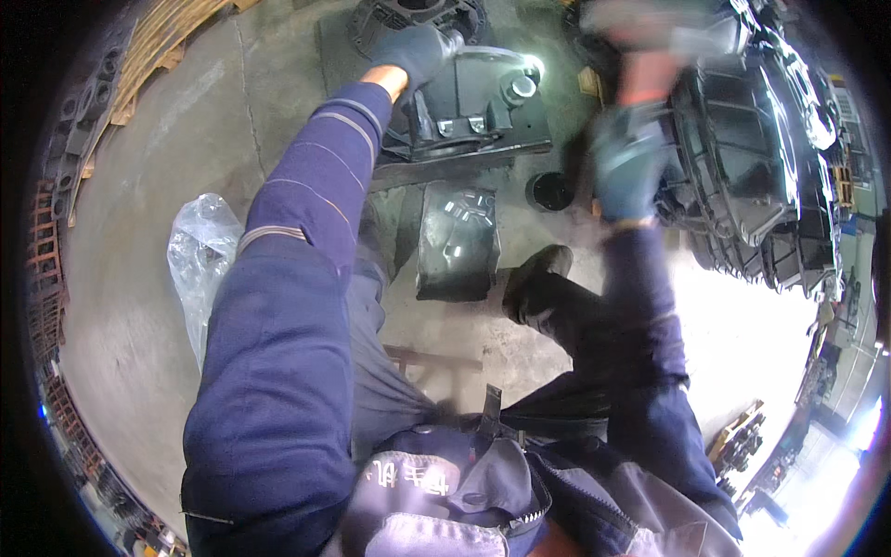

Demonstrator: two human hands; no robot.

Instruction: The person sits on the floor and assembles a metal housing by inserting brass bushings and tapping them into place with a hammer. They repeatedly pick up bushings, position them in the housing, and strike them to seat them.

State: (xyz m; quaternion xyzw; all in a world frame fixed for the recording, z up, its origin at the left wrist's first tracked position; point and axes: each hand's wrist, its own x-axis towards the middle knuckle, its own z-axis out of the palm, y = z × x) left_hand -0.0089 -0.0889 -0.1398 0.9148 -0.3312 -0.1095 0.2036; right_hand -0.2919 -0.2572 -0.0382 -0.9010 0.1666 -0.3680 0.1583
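Observation:
My gloved left hand [413,56] is closed at the upper edge of a black metal casting [483,107]. What its fingers grip is hidden. A curved bar [497,53] runs from beside that hand toward a round shiny fitting [522,86] on the casting. To the right, my gloved right hand [629,167] is raised and smeared by motion. It is wrapped around the reddish handle of a hammer-like tool [645,79]. The tool's broad grey head is blurred and lies beyond the hand, apart from the casting.
A dark metal tray [453,283] with several small shiny parts lies on the floor between my legs and the casting. Beside it is a black round container [549,191]. Large ribbed black castings [742,139] crowd the right. A clear plastic bag [197,255] lies left.

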